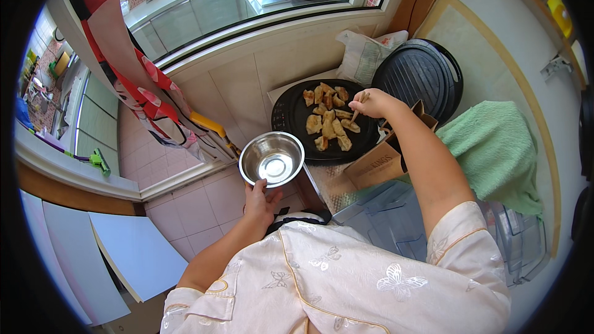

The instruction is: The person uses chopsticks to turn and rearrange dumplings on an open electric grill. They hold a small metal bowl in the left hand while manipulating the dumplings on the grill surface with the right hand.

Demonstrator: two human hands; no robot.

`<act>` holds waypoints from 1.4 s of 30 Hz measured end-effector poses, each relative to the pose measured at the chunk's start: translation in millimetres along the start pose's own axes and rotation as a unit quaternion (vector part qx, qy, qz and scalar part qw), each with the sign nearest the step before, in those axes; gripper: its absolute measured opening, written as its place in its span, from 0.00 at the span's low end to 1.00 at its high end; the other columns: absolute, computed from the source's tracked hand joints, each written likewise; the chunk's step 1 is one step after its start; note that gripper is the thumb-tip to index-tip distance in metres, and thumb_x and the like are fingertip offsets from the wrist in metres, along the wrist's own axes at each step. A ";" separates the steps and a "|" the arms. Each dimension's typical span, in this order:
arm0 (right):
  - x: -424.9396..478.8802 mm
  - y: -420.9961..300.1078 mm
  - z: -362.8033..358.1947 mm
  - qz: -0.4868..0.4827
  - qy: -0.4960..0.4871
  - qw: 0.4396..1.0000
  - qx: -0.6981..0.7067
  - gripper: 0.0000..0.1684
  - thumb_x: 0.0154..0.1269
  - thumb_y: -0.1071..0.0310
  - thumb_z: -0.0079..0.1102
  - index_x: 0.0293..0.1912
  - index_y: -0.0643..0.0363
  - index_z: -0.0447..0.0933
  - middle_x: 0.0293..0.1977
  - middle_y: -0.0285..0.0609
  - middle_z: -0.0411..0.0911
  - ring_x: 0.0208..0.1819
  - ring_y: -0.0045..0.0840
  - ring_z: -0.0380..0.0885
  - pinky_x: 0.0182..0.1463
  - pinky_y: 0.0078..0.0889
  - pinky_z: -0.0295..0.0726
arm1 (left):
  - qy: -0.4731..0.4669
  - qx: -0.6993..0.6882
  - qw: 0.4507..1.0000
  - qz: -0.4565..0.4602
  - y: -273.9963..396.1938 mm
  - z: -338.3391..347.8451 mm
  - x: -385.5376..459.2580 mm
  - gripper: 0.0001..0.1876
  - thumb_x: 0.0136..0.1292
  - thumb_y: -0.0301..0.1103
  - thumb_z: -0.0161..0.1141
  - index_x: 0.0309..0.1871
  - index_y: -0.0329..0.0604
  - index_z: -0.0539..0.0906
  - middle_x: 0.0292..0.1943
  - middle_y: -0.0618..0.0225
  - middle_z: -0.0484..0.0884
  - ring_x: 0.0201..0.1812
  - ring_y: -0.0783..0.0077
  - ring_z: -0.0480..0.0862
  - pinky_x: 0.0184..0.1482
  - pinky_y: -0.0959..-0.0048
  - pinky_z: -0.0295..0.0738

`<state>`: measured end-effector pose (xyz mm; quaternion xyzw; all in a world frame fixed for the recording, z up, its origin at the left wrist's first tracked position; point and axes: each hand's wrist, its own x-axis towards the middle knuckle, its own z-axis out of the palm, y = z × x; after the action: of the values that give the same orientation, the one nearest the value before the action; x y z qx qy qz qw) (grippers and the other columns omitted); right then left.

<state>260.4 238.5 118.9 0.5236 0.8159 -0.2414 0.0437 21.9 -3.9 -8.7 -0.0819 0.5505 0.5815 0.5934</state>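
Observation:
My left hand (261,203) grips the near rim of a stainless steel bowl (249,161), which is held in the air and has nothing in it. In my right hand (372,103) is a pair of wooden chopsticks (355,116), slanting down over a round black electric griddle (295,147). Their tips reach a browned dumpling (350,125) at the right of the group. Several more fried dumplings (327,126) lie close together on the black plate. The bowl sits just left of the griddle's near left edge.
A ridged black griddle lid (413,79) leans behind the griddle, by a white plastic bag (359,58). A cardboard box (377,164) stands close to the griddle's near right edge. Clear plastic bins (385,213) and a green towel (492,148) are at the right.

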 end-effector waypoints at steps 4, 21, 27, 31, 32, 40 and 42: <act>-1.1 -0.5 -8.9 0.026 -0.018 0.998 0.054 0.18 0.62 0.54 0.52 0.31 0.61 0.77 0.23 0.43 0.76 0.26 0.29 0.74 0.34 0.30 0.73 | 0.001 0.011 1.000 0.008 0.6 1.8 -2.5 0.20 0.57 0.34 0.53 0.52 0.53 0.61 0.46 0.63 0.70 0.43 0.60 0.76 0.43 0.63 0.73; -87.2 -97.0 102.8 -0.074 0.413 0.906 0.063 0.13 0.63 0.58 0.51 0.27 0.56 0.72 0.25 0.44 0.69 0.24 0.38 0.75 0.26 0.36 0.74 | -0.003 0.051 0.999 0.006 0.9 7.2 -1.1 0.16 0.57 0.34 0.52 0.48 0.53 0.63 0.43 0.65 0.71 0.42 0.61 0.77 0.44 0.63 0.72; -120.7 -82.9 142.4 -0.021 0.416 0.907 0.068 0.11 0.63 0.61 0.52 0.28 0.56 0.70 0.25 0.42 0.68 0.23 0.39 0.74 0.26 0.37 0.73 | -0.006 0.046 0.999 0.003 -0.2 6.2 1.3 0.19 0.57 0.33 0.52 0.51 0.53 0.62 0.45 0.64 0.70 0.42 0.61 0.76 0.42 0.63 0.74; -135.6 -71.6 153.7 -0.019 0.404 0.909 0.104 0.11 0.62 0.62 0.52 0.28 0.58 0.71 0.25 0.43 0.70 0.26 0.42 0.73 0.27 0.40 0.72 | -0.007 0.041 0.999 -0.001 -0.7 4.8 0.9 0.19 0.57 0.33 0.53 0.51 0.53 0.62 0.44 0.64 0.70 0.42 0.61 0.76 0.42 0.63 0.73; -137.7 -70.0 154.8 -0.018 0.395 0.911 0.115 0.11 0.62 0.62 0.52 0.28 0.58 0.71 0.25 0.44 0.70 0.26 0.43 0.73 0.28 0.40 0.72 | -0.004 0.046 0.999 0.002 -0.5 5.5 -0.4 0.16 0.57 0.34 0.53 0.48 0.52 0.63 0.42 0.64 0.71 0.42 0.62 0.76 0.43 0.64 0.73; -127.7 -61.6 167.4 -0.064 0.376 0.898 0.219 0.11 0.63 0.63 0.51 0.31 0.61 0.72 0.28 0.47 0.73 0.31 0.45 0.74 0.31 0.38 0.73 | -0.010 0.039 0.999 -0.004 2.0 3.3 0.9 0.22 0.57 0.32 0.52 0.55 0.54 0.59 0.45 0.64 0.69 0.41 0.61 0.76 0.40 0.63 0.74; -126.7 -61.1 167.7 -0.072 0.366 0.899 0.229 0.10 0.63 0.63 0.52 0.32 0.61 0.72 0.29 0.48 0.73 0.32 0.44 0.74 0.32 0.38 0.73 | -0.012 0.036 0.999 -0.006 2.0 1.6 3.2 0.26 0.57 0.32 0.51 0.59 0.55 0.58 0.46 0.64 0.69 0.40 0.60 0.76 0.38 0.63 0.75</act>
<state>233.2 38.7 33.8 0.5100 0.7320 -0.2151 -0.3971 20.3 -0.2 -9.4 -0.0569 0.5635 0.5585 0.6061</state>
